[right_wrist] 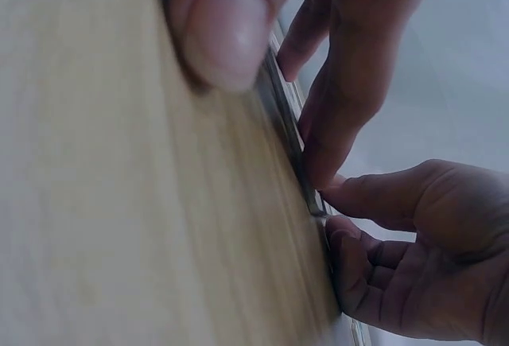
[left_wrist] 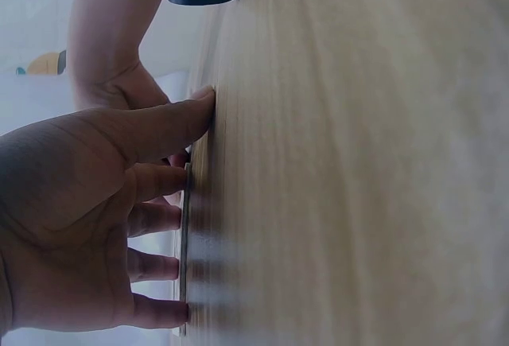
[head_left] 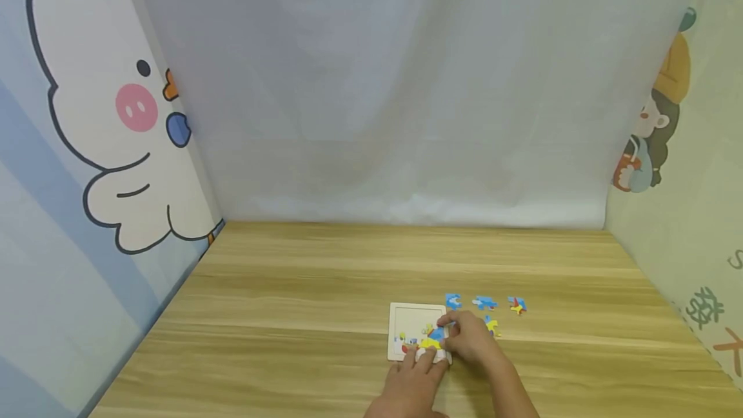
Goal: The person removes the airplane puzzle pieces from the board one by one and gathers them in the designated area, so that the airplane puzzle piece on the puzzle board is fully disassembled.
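A square puzzle board point(head_left: 400, 311) with a pale wooden frame lies on the table, partly filled with coloured pieces along its lower side. My left hand point(head_left: 411, 387) rests its fingertips on the board's near edge, fingers spread and fairly straight; the left wrist view shows the thumb point(left_wrist: 179, 127) apart from them. At the board's right side, my right hand point(head_left: 473, 338) has thumb and index finger around a blue puzzle piece point(head_left: 436, 334), partly covered by the fingers. In the right wrist view the right hand point(right_wrist: 429, 258) is curled at the board's edge.
Loose puzzle pieces lie right of the board: a blue one point(head_left: 453, 301) by its corner, another blue one point(head_left: 484, 302), a red, yellow and blue one point(head_left: 517, 305), and a yellow-blue one point(head_left: 492, 326) beside the right hand. The wooden table point(head_left: 278, 315) meets a pale curtain point(head_left: 406, 115) behind.
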`<state>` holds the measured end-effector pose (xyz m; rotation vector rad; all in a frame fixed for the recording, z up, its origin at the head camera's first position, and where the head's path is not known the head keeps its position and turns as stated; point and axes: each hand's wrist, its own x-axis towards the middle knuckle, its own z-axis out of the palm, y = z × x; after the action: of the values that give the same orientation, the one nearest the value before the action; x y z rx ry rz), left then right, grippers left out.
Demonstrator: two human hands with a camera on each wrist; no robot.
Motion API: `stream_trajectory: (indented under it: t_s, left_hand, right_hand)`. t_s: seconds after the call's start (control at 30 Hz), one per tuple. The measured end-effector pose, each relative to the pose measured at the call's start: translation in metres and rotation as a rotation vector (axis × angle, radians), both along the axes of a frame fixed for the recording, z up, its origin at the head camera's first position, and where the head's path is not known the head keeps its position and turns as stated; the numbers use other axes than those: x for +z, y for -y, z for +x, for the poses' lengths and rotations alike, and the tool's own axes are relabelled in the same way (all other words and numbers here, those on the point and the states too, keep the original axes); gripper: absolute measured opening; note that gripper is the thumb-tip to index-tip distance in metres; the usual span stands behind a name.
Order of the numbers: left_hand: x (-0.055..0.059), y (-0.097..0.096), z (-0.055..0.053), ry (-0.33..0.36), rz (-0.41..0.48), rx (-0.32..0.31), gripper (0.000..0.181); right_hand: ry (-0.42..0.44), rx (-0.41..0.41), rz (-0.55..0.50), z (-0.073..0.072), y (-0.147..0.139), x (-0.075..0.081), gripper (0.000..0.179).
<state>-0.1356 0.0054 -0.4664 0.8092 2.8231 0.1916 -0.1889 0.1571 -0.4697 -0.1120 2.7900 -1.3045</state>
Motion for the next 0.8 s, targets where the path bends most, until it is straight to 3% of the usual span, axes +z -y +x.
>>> stream_trajectory:
  t_s: [0.33,0.6,0.8]
  left_hand:
    - [-0.0046,-0.0004,0.0005,-0.003,0.001,0.001,0.076]
    - [-0.0054,-0.0001,0.001,-0.07,-0.01,-0.011,0.077]
    - [-0.003,0.0,0.0017,-0.042,-0.002,-0.008,0.076]
  right_hand:
    - [0.009,0.001,-0.011,-0.0007,0.0003,0.0,0.029]
    - [-0.079,0.009,0.014,-0.0035,-0.0005,0.0022,0.025]
    - [-0.083,0.052,-0.003,-0.0064,-0.001,0.0008,0.022]
